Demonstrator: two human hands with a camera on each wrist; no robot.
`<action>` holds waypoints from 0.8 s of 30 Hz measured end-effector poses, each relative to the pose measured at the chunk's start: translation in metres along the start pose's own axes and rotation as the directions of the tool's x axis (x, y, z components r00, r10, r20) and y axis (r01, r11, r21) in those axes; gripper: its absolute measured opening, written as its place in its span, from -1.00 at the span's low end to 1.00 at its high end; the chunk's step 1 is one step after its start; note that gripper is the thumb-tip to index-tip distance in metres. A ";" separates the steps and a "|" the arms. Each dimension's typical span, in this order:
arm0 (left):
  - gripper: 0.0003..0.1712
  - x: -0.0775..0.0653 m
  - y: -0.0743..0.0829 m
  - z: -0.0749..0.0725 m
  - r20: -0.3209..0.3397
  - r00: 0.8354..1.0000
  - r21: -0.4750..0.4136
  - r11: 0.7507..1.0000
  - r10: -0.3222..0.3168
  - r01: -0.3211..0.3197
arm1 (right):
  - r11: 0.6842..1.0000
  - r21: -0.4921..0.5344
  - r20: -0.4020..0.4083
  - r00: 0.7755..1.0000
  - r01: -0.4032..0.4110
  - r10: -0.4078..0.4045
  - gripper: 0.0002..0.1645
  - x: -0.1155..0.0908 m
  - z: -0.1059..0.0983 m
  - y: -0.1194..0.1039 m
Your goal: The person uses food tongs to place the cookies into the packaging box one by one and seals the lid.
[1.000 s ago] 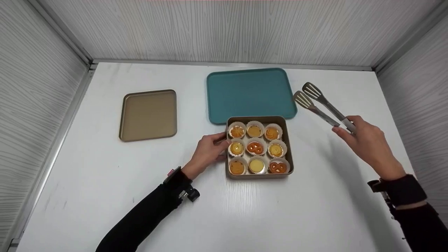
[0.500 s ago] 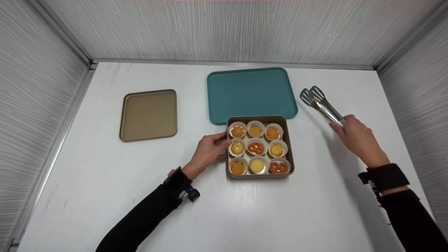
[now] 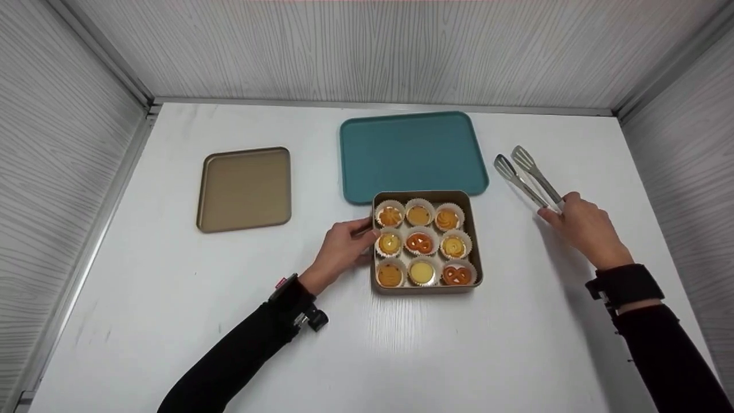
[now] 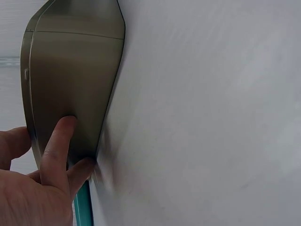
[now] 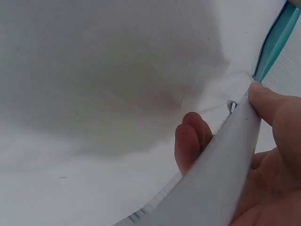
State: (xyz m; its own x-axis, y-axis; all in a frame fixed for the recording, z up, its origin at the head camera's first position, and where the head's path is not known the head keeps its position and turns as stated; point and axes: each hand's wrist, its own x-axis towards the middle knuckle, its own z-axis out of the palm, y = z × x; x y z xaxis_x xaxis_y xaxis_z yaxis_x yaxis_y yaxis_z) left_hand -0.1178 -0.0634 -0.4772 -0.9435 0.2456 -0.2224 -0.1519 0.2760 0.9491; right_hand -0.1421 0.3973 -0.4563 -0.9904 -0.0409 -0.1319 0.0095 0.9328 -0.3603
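Observation:
A square bronze tin stands on the table, holding several small cookies in white paper cups, one of them a pretzel cookie. My left hand grips its left wall, the thumb at the rim. In the left wrist view, fingers of that hand press against the tin's outer side. To the right, my right hand holds metal tongs with slotted heads, which stand slightly apart beside the teal tray. In the right wrist view, the tongs' handle lies between thumb and fingers.
A teal tray lies behind the tin, close to its back edge. On the left is a square bronze lid or shallow tray. Pale wood-grain panels wall the white table at the back and sides.
My right hand has shifted a little left with the tongs. The tongs' heads came together, then parted again. My left hand and the tin have stayed in place.

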 end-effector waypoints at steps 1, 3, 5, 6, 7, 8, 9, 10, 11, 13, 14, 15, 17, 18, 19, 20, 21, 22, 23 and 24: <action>-0.45 0.000 0.000 0.000 0.001 1.000 -0.001 1.000 0.002 -0.002 | 1.000 -0.011 0.000 1.000 0.004 -0.004 -0.35 0.000 0.000 0.000; -0.45 -0.001 -0.001 0.000 0.003 1.000 -0.001 1.000 0.009 -0.009 | 0.999 -0.031 -0.005 1.000 0.012 -0.012 -0.38 0.001 0.001 -0.001; -0.46 -0.001 -0.001 0.000 0.003 1.000 0.010 1.000 0.017 -0.017 | 0.999 -0.044 -0.022 1.000 0.019 -0.020 -0.39 0.001 0.002 -0.001; -0.46 -0.001 -0.001 0.000 0.002 1.000 0.016 1.000 0.019 -0.019 | 0.999 -0.049 -0.029 0.999 0.022 -0.023 -0.40 0.001 0.003 0.000; -0.46 0.000 -0.001 0.001 0.001 1.000 0.018 1.000 0.020 -0.020 | 0.998 -0.056 -0.035 0.999 0.025 -0.027 -0.40 0.002 0.004 0.000; -0.46 0.000 -0.002 0.001 0.001 1.000 0.021 1.000 0.020 -0.020 | 0.998 -0.059 -0.040 0.999 0.024 -0.026 -0.41 0.002 0.004 0.001; -0.46 0.000 -0.002 0.001 0.002 1.000 0.021 1.000 0.017 -0.017 | 0.998 -0.062 -0.046 0.999 0.025 -0.028 -0.42 0.002 0.004 0.002; -0.46 0.000 -0.001 0.002 0.001 1.000 0.019 1.000 0.014 -0.014 | 0.998 -0.065 -0.049 0.998 0.024 -0.027 -0.43 0.003 0.004 0.003; -0.45 0.000 -0.001 0.002 0.003 1.000 0.014 1.000 0.010 -0.010 | 0.998 -0.067 -0.049 0.999 0.020 -0.024 -0.44 0.003 0.004 0.003; -0.45 0.000 -0.001 0.002 0.006 1.000 0.006 1.000 0.003 -0.004 | 0.997 -0.074 -0.051 0.998 0.018 -0.022 -0.46 0.003 0.003 0.005; -0.45 0.000 -0.001 0.002 0.006 1.000 0.006 1.000 0.000 0.000 | 0.997 -0.074 -0.048 0.999 0.014 -0.018 -0.46 0.004 0.003 0.005; -0.45 0.001 -0.001 0.002 0.005 1.000 0.007 1.000 -0.003 0.003 | 0.997 -0.073 -0.046 0.999 0.010 -0.013 -0.47 0.004 0.003 0.005; -0.45 0.001 -0.001 0.002 0.002 1.000 0.011 1.000 -0.007 0.007 | 0.998 -0.063 -0.029 1.000 -0.003 0.001 -0.46 0.005 0.002 0.005; -0.45 0.002 -0.001 0.001 0.000 1.000 0.016 1.000 -0.008 0.008 | 0.998 -0.058 -0.016 1.000 -0.007 0.006 -0.46 0.005 0.002 0.004; -0.45 0.002 -0.001 0.001 -0.003 1.000 0.020 1.000 -0.009 0.009 | 0.998 -0.054 -0.001 1.000 -0.013 0.013 -0.45 0.005 0.001 0.004; -0.44 0.002 -0.001 0.001 -0.003 1.000 0.022 1.000 -0.010 0.010 | 0.999 -0.048 0.013 1.000 -0.017 0.018 -0.44 0.006 0.000 0.003; -0.45 0.002 -0.001 0.001 -0.004 1.000 0.020 1.000 -0.009 0.010 | 0.999 -0.044 0.025 0.999 -0.019 0.020 -0.42 0.005 -0.001 0.002; -0.45 0.002 -0.001 0.001 -0.002 1.000 0.013 1.000 -0.010 0.010 | 0.999 -0.044 0.032 0.999 -0.018 0.019 -0.40 0.005 -0.002 0.001; -0.45 0.002 -0.001 0.001 0.000 1.000 0.011 1.000 -0.009 0.009 | 0.999 -0.046 0.030 0.999 -0.011 0.013 -0.35 0.004 -0.004 0.000; -0.45 0.002 -0.001 0.001 0.004 1.000 0.008 1.000 -0.009 0.009 | 0.999 -0.047 0.019 1.000 -0.007 0.008 -0.30 0.003 -0.007 -0.001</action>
State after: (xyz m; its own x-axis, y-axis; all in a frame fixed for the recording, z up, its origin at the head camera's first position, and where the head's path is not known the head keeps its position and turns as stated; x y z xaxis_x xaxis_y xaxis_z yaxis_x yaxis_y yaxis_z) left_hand -0.1188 -0.0619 -0.4788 -0.9411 0.2466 -0.2315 -0.1578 0.2854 0.9453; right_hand -0.1455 0.3984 -0.4502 -0.9875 -0.0399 -0.1522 0.0102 0.9489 -0.3154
